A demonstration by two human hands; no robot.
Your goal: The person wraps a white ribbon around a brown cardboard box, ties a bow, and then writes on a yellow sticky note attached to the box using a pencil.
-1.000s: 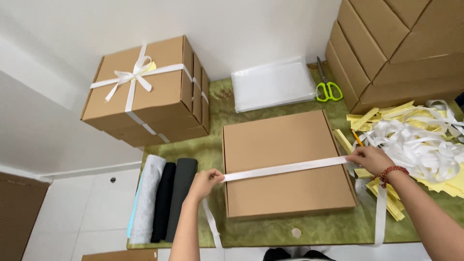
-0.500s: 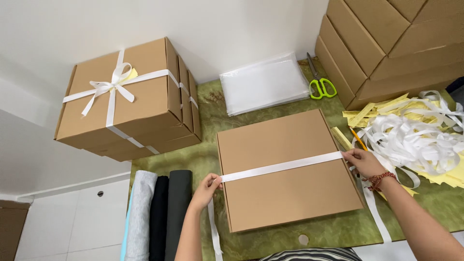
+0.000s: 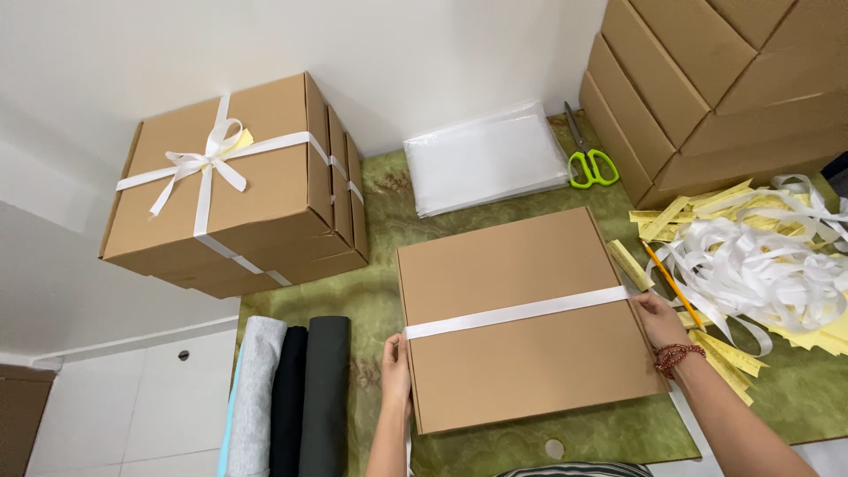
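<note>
— On the green surface [image 3: 380, 190], what's biggest in front of you?

— The flat cardboard box [image 3: 521, 322], lying square before me. The white ribbon [image 3: 517, 313] runs across its lid from edge to edge. A moment ago that band slanted up towards the right; now it lies nearly level and sits tighter on the lid, so the band looks settled across the top.

— And your grip?

— My left hand [image 3: 396, 364] presses the ribbon against the box's left edge, fingers closed on it. My right hand [image 3: 658, 320] pinches it at the right edge, thumb on top. Box between both hands, ribbon touching each.

— Anything nearby?

— A tied box [image 3: 234, 185] up left, loose ribbon scraps [image 3: 760, 269] right, scissors [image 3: 590, 163] beyond.
</note>
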